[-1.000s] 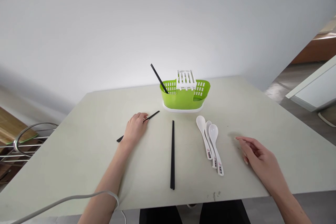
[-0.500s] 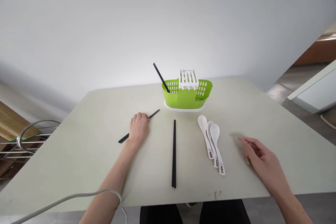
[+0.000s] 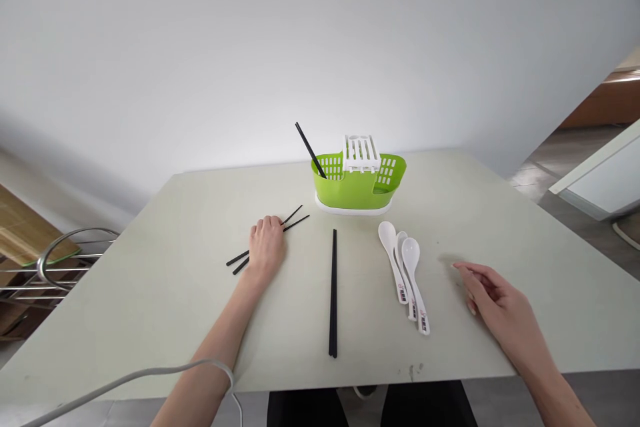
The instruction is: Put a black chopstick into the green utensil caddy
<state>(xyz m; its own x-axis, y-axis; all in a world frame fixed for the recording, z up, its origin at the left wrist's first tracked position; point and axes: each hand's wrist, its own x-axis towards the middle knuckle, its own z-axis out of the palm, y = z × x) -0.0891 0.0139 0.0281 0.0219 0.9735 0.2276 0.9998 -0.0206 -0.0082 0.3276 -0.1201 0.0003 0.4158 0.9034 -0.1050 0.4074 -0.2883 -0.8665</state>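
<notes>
My left hand [image 3: 267, 244] rests on the table with its fingers curled down over a pair of black chopsticks [image 3: 243, 264]. These two sticks cross beneath the hand, their ends spread apart on both sides; my fingertips are hidden. To the right, my right hand [image 3: 493, 290] lies on the tabletop, loosely bent and holding nothing. Nearest to it are three white spoons [image 3: 411, 255], partly overlapping, bowls pointing away from me. Another black chopstick pair [image 3: 333, 293] lies side by side between the hands. A green basket [image 3: 345, 192] stands behind, with black chopsticks [image 3: 306, 141] leaning in its left compartment.
A white slotted rack [image 3: 361, 153] tops the basket's middle, and a white base sits under it. The pale table [image 3: 190, 213] meets a wall at the back. A grey cable [image 3: 150, 371] crosses my left forearm. A metal rack [image 3: 47, 267] stands beyond the left edge.
Under my left hand the chopsticks have gone from lying together to spread and crossed. The right hand stays in place. The view has shifted very slightly.
</notes>
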